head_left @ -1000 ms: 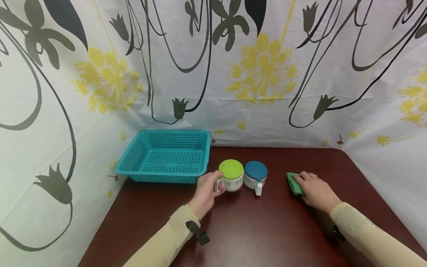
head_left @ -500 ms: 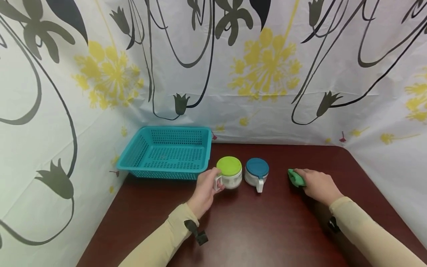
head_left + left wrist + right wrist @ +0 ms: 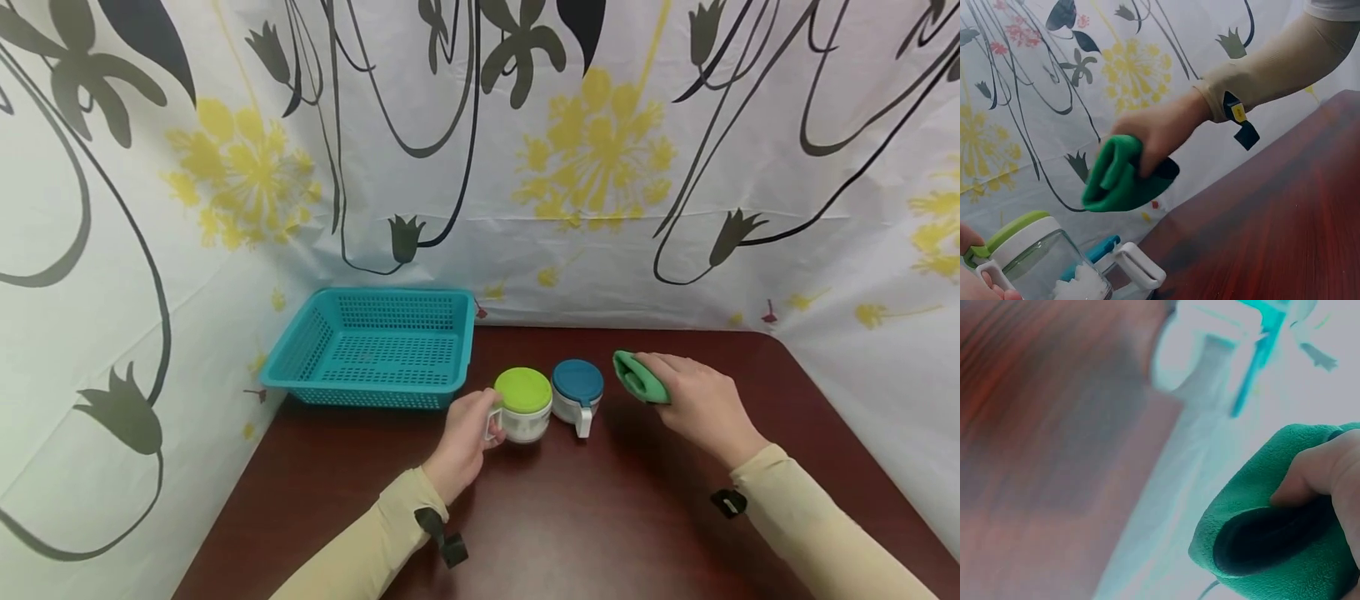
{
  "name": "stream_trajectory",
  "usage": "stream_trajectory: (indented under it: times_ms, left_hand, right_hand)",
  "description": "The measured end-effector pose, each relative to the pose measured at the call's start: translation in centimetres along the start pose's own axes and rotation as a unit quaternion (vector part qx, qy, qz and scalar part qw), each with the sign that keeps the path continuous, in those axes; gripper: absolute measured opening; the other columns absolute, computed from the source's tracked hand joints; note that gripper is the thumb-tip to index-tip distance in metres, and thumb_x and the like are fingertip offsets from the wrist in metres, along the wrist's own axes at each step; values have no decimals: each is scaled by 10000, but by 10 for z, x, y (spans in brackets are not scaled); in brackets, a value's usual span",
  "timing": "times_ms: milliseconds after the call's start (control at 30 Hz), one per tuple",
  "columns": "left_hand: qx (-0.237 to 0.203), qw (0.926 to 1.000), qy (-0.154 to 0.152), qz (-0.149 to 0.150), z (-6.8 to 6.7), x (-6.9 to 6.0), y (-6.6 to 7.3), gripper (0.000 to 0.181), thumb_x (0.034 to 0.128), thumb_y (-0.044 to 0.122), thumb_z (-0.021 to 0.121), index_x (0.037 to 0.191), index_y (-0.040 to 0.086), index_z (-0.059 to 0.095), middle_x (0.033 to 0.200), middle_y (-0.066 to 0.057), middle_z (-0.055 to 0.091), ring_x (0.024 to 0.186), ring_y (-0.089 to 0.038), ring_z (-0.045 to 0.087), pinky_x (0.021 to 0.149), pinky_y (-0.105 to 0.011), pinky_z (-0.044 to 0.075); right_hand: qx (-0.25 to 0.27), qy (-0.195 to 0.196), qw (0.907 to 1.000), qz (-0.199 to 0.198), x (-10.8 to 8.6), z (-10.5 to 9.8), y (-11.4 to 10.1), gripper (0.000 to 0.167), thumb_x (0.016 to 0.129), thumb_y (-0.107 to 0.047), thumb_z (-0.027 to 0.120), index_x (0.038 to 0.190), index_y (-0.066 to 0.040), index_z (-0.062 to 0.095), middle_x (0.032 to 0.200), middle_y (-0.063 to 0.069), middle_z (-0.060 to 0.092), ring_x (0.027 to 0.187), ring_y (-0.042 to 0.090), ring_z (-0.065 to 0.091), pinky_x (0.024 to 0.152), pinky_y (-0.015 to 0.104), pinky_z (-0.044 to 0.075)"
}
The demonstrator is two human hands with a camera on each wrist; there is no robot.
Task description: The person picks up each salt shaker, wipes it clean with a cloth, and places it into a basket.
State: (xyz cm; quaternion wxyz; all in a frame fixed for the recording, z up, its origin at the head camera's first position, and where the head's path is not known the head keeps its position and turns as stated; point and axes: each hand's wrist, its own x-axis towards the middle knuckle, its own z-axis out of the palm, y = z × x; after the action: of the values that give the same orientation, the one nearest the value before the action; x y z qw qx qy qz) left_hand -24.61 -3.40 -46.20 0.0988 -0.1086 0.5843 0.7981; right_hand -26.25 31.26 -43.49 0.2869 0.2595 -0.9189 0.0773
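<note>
In the head view my left hand [image 3: 467, 437] grips the white handle of a clear jar with a lime-green lid [image 3: 523, 390]. White contents show through its glass in the left wrist view. Beside it stands a second handled jar with a blue lid [image 3: 577, 381], its white handle pointing toward me. My right hand [image 3: 697, 404] holds a folded green cloth [image 3: 639, 379] above the table, to the right of the blue-lidded jar. The right wrist view shows the thumb pressing on the cloth [image 3: 1254, 481], which has a dark inner fold.
A turquoise perforated basket [image 3: 375, 389] stands at the back left of the dark red-brown table [image 3: 570, 517]. A patterned white curtain [image 3: 570, 275] hangs behind the table and along its sides.
My right hand has gathered up the green cloth, lifted it off the table and brought it left toward the jars. The green-lidded jar has shifted slightly toward me in my left hand.
</note>
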Motion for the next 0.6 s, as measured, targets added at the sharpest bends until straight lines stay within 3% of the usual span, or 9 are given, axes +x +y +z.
stream_trajectory:
  times_ms: [167,367,600]
  left_hand:
    - [10,10000,-26,43,3,-4,1,202,848,221,675,762,111,529,724,-60,465,642,-190,479,635,-328,515]
    - [-3,10000,-18,94,4,-7,0,226,844,222,684,734,113,518,717,-60,471,629,-191,483,626,-323,509]
    - [-91,9994,-115,312,6,-8,-5,263,837,196,672,677,120,478,642,-27,433,592,-165,454,567,-288,424]
  right_hand:
    - [72,289,9993,-242,15,-14,-27,682,727,-159,805,1380,-198,613,1284,1,638,1100,251,631,781,509,553]
    - [253,698,9935,-860,32,-27,-63,704,697,-103,823,1371,-148,624,1289,48,645,1137,294,625,921,536,513]
    - [333,783,9838,-1579,40,-33,-108,686,705,-82,782,1371,-128,622,1273,68,661,1167,297,628,976,589,467]
